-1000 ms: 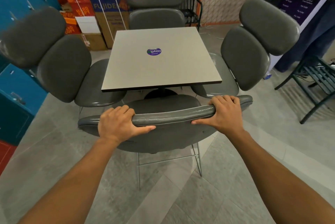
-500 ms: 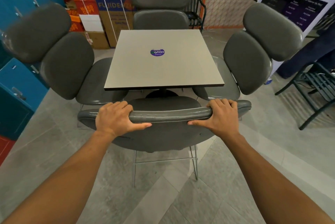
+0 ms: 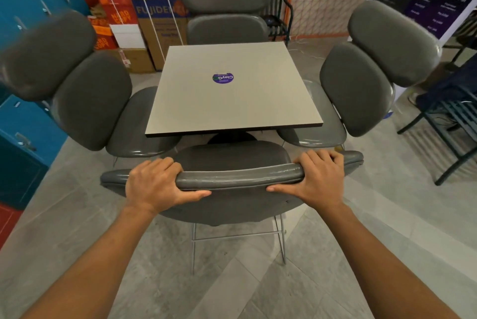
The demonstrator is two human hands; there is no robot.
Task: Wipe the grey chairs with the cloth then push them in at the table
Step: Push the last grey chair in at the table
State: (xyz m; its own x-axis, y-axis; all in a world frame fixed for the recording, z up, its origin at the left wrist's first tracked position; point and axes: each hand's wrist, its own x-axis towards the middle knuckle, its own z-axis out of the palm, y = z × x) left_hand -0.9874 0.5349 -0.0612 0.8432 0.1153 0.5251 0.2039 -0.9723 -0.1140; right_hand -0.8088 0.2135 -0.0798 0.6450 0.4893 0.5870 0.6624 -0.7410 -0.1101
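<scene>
Currently left hand point(image 3: 154, 184) and right hand point(image 3: 320, 179) both grip near chair point(image 3: 240, 176) top rail; table point(image 3: 232, 91) just beyond them.

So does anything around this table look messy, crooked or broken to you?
Nothing stands out. The four grey chairs sit one to each side of the table, whose top holds only a round sticker. Left hand and right hand grip the near chair by its top pad. No cloth shows.
</scene>
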